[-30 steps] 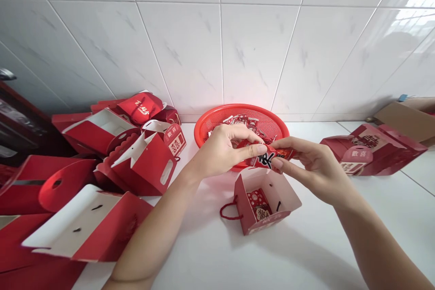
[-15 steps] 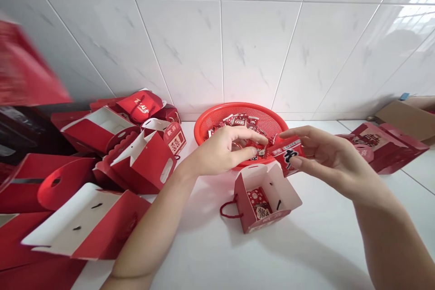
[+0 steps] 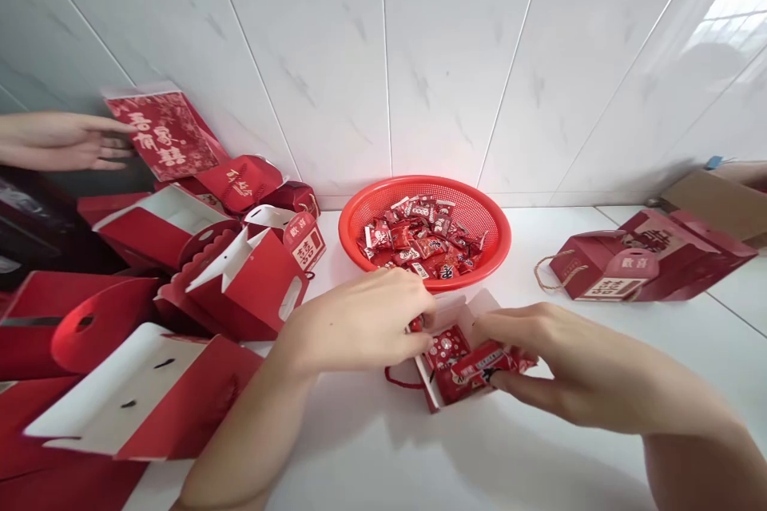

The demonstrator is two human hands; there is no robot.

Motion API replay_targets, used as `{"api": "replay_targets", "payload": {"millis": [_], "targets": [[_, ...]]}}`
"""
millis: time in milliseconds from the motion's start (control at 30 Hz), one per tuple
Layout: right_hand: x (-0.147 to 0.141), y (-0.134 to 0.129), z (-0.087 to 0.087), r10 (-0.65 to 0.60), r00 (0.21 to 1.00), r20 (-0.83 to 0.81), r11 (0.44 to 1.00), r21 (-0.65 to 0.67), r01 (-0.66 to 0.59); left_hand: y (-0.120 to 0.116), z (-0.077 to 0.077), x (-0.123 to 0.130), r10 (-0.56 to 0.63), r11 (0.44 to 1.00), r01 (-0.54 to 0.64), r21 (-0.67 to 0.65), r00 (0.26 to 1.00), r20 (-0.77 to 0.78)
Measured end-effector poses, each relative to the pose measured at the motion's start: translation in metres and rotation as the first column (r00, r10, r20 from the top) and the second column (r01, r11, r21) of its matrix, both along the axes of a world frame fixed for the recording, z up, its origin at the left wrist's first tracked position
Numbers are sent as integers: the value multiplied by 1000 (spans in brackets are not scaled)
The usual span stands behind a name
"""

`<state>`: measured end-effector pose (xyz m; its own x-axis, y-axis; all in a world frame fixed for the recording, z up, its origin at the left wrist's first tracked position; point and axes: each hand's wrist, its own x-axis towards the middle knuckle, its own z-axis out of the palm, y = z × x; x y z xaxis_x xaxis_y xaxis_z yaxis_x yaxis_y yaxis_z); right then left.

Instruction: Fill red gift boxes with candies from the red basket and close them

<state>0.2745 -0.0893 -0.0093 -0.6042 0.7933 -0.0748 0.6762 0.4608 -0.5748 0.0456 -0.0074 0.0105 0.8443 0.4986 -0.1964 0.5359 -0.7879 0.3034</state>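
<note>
An open red gift box (image 3: 424, 387) with a cord handle stands on the white table, white inside, with red packets in it. Over its left side, my left hand (image 3: 371, 323) pinches a small red packet (image 3: 415, 324). On the right, my right hand (image 3: 557, 363) reaches into the box with thumb and fingers closed on a red packet (image 3: 479, 366) with dark lettering. Behind the box is a red oval basket (image 3: 501, 233) holding several small wrapped sweets (image 3: 428, 238).
Several red boxes (image 3: 240, 283) crowd the left side. Another person's hand (image 3: 65, 141) touches a red bag (image 3: 164, 136) at the far left. Closed red boxes (image 3: 611, 265) and a cardboard box (image 3: 716, 204) are at the right, by the tiled wall.
Both my hands have moved down from the basket to the box, the packet in my right hand now inside it. At the left, a person's hand has appeared and the red bag stands further right.
</note>
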Motion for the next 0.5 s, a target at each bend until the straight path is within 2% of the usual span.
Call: {"api": "replay_targets", "payload": {"millis": [167, 367, 500], "targets": [[2, -5, -2, 24, 998, 58, 1000, -13, -23, -14, -2, -3, -32, 999, 30, -23, 996, -87], [-2, 0, 1, -136, 990, -24, 990, 20, 137, -23, -4, -2, -29, 998, 37, 45, 988, -151], [-10, -2, -2, -138, 990, -40, 990, -33, 137, -26, -6, -4, -7, 999, 13, 46, 993, -117]]}}
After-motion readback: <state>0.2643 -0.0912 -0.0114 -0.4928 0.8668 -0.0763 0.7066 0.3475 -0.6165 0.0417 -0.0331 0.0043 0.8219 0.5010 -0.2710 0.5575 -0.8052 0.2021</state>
